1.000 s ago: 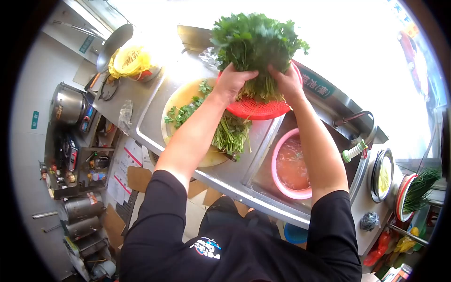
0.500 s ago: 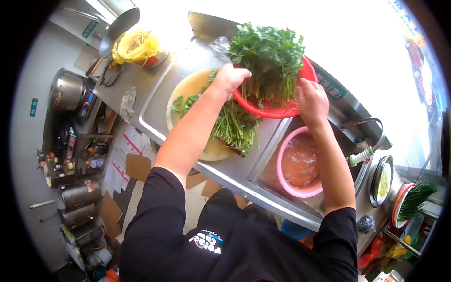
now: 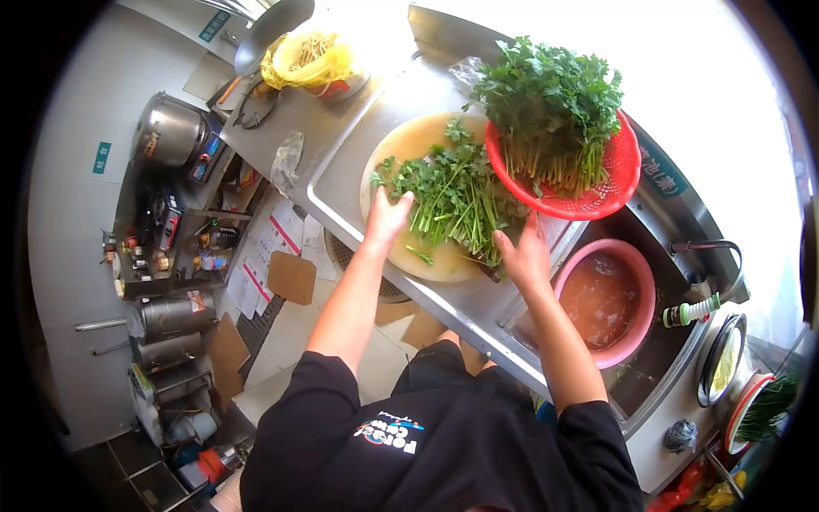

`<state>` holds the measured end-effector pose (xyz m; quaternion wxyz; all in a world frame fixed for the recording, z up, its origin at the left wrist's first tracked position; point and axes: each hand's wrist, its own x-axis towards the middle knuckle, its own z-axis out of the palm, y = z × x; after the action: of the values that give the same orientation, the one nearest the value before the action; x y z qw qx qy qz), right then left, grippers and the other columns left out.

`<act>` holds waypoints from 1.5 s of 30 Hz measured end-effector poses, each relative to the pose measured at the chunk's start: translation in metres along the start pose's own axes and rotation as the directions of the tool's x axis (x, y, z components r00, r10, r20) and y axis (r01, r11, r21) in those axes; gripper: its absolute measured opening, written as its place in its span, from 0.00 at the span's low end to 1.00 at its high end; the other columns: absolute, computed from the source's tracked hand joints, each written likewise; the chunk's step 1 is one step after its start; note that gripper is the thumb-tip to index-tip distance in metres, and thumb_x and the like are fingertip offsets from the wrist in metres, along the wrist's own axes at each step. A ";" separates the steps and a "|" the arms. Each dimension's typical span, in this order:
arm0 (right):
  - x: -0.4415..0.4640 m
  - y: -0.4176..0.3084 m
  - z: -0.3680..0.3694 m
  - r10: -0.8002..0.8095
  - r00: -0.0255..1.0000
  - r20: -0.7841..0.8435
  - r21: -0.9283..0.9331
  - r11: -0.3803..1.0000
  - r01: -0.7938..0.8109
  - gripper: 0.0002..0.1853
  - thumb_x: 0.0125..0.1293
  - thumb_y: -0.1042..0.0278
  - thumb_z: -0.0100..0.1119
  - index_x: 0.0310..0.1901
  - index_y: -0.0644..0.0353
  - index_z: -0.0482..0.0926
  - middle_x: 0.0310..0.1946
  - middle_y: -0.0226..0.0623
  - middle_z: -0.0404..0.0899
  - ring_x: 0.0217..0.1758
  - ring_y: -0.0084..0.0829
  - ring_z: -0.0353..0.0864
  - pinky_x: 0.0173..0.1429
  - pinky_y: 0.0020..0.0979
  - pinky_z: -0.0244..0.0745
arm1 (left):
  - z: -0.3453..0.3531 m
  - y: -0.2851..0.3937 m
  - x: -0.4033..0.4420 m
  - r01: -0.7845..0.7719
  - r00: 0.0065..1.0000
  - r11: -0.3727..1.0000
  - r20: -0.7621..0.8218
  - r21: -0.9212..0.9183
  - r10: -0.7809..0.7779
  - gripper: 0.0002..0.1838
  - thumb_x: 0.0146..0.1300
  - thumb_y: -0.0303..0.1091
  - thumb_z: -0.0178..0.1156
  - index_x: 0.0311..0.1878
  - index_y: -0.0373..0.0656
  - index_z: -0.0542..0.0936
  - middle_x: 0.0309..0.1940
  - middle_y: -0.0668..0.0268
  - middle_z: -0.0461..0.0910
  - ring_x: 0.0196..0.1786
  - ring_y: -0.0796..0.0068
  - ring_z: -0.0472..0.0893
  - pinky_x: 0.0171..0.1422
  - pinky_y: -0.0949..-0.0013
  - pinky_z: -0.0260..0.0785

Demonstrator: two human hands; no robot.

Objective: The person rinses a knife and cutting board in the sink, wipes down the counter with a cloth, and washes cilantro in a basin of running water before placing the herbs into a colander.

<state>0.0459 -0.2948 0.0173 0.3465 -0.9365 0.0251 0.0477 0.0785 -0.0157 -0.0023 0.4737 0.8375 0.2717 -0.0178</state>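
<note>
Leafy green stalks lie loose across a round cutting board on the steel counter. At their leafy left end is my left hand, its fingers apart and nothing gripped. My right hand is beside the cut stem ends on the right, thumb and fingers spread, just below the red colander. A big upright bunch of the same greens stands in that colander. Part of a dark object shows under the stems near my right hand.
A pink basin of reddish-brown water sits in the sink, beside a tap hose. At the back left are a yellow-bagged container and a wok. Crumpled plastic lies on the counter's left part.
My hands have let go of the big bunch, which now rests in the red colander, and have moved down to the stalks on the board. The view has shifted.
</note>
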 end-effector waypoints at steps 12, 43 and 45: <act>0.008 -0.059 0.063 -0.111 0.994 -0.012 -0.185 0.977 0.107 0.40 0.58 0.63 0.66 0.69 0.69 0.59 0.65 0.57 0.67 0.69 0.52 0.67 0.72 0.47 0.62 | 0.051 0.005 -0.019 -0.159 0.985 0.985 0.084 0.070 0.153 0.52 0.62 0.63 0.60 0.73 0.25 0.56 0.73 0.37 0.57 0.77 0.44 0.53 0.81 0.54 0.45; 0.026 -0.011 0.039 0.118 0.991 -0.070 -0.059 0.991 -0.122 0.41 0.55 0.72 0.60 0.71 0.59 0.54 0.66 0.59 0.63 0.64 0.62 0.69 0.66 0.54 0.69 | 0.051 0.041 -0.012 -0.266 0.961 0.923 0.004 0.279 0.276 0.33 0.44 0.35 0.67 0.56 0.35 0.71 0.47 0.46 0.79 0.50 0.43 0.80 0.57 0.52 0.73; 0.028 -0.003 0.044 0.095 0.992 -0.088 -0.042 0.994 -0.099 0.41 0.54 0.74 0.59 0.70 0.60 0.55 0.64 0.60 0.65 0.62 0.62 0.70 0.64 0.54 0.70 | 0.038 0.031 -0.019 -0.164 0.985 0.979 -0.040 0.123 0.170 0.28 0.45 0.36 0.68 0.51 0.38 0.73 0.45 0.48 0.81 0.47 0.45 0.81 0.54 0.52 0.74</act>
<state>0.0707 -0.2639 -0.0166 0.3204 -0.9432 0.0843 0.0247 0.0855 -0.0672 0.0067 0.4156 0.8844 0.2106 0.0267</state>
